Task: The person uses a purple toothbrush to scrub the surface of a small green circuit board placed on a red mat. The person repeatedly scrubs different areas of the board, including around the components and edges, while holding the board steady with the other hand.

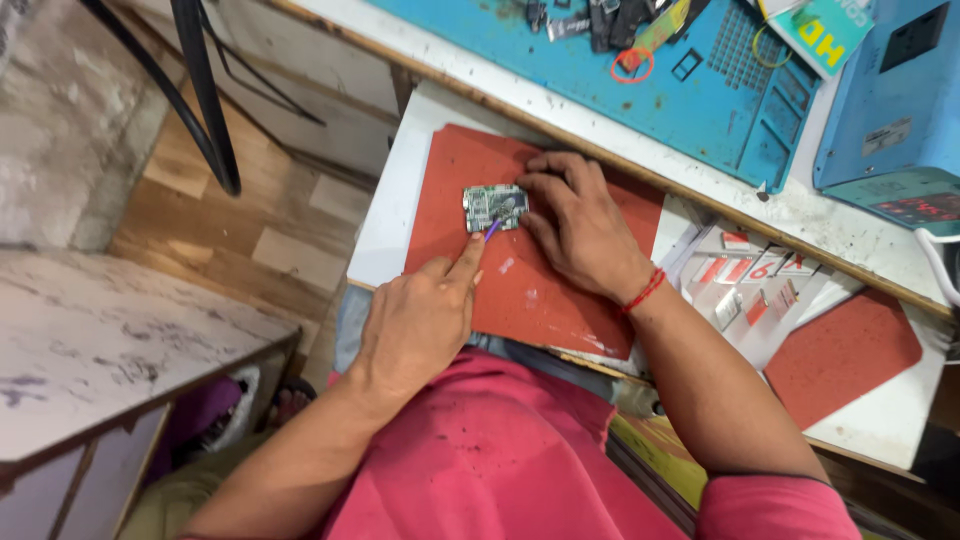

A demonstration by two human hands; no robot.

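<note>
A small green circuit board [493, 207] lies on a red mat [520, 300], which rests on a white board [385, 215]. My left hand [420, 315] comes in from below. It pinches a thin purple-tipped tool [492, 229] whose tip touches the circuit board's lower edge. My right hand [580, 225] lies flat on the mat, its fingertips pressing the board's right edge. A red thread is tied round that wrist.
Behind the red mat lies a blue work mat [600, 90] strewn with small parts. A blue device [890, 110] stands at the right. Red-and-white packets [750, 275] and a second red mat [840, 350] lie to the right. A marbled table [100, 340] is at left, black cables [205, 100] above it.
</note>
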